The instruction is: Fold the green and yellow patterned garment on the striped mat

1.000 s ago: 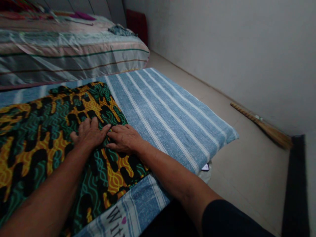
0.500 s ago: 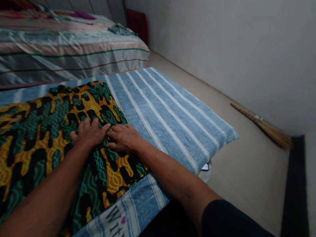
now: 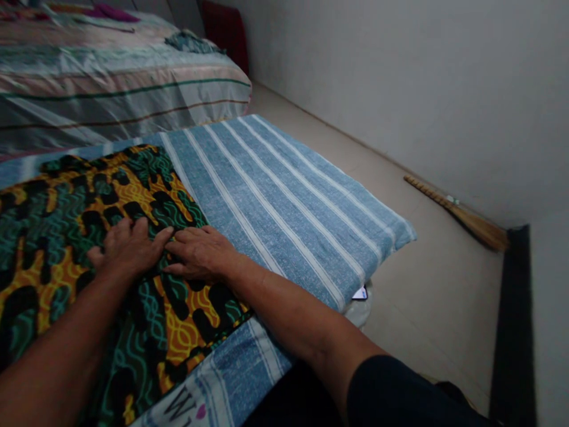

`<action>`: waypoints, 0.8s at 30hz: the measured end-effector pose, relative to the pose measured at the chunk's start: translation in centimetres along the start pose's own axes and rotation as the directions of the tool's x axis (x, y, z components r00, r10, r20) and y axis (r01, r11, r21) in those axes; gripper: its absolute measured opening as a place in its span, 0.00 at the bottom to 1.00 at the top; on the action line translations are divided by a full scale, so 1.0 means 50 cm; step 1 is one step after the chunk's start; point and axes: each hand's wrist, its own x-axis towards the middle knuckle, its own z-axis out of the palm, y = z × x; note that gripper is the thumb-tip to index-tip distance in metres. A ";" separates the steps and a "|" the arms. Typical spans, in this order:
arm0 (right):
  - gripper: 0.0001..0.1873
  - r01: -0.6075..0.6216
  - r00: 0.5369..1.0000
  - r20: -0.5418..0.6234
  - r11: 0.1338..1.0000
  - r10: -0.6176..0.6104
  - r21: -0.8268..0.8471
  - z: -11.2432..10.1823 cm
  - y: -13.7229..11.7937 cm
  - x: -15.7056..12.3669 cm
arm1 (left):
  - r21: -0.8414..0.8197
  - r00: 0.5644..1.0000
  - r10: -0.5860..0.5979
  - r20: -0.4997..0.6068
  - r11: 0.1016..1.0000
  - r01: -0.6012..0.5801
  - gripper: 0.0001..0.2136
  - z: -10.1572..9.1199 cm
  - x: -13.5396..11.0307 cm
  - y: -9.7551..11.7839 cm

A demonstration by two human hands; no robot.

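A patterned cloth garment (image 3: 111, 196) in yellow, green and black lies spread flat on a blue-and-white striped cover (image 3: 284, 196). Flat on the garment, fingers spread, rests my left hand (image 3: 133, 244). Close beside it my right hand (image 3: 200, 252) presses on the fabric near the garment's right edge, its fingers stretched toward the left thumb. Neither hand grips anything that I can see. The garment's left part runs out of view, and my forearms cover some of its near side.
Behind stands a bed with a striped satin sheet (image 3: 146, 95) and loose cloths on it. A broom (image 3: 457, 213) lies on the tiled floor (image 3: 413, 308) by the white wall. A small device (image 3: 359, 293) shows below the cover's right edge. A red object (image 3: 226, 35) stands at the back.
The view has shifted a little to the right, so everything appears further left. My hands stay flat on the garment in about the same place.
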 end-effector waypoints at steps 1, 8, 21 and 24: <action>0.21 -0.001 1.000 0.004 1.000 0.001 0.006 -0.001 0.000 0.000 | 0.003 1.000 0.000 -0.001 1.000 0.000 0.34 -0.001 0.000 0.001; 0.18 -0.007 1.000 -0.016 1.000 0.007 0.016 0.006 0.002 0.001 | -0.001 1.000 0.010 -0.015 1.000 -0.010 0.31 -0.003 0.001 0.004; 0.20 0.028 0.999 -0.028 0.999 -0.027 0.025 0.013 -0.002 -0.002 | -0.043 1.000 0.025 -0.014 0.999 -0.025 0.30 -0.012 -0.016 0.000; 0.20 0.027 0.999 -0.025 1.000 -0.026 0.016 0.013 -0.007 -0.004 | -0.068 0.999 0.037 -0.002 0.997 -0.037 0.32 -0.014 -0.013 -0.009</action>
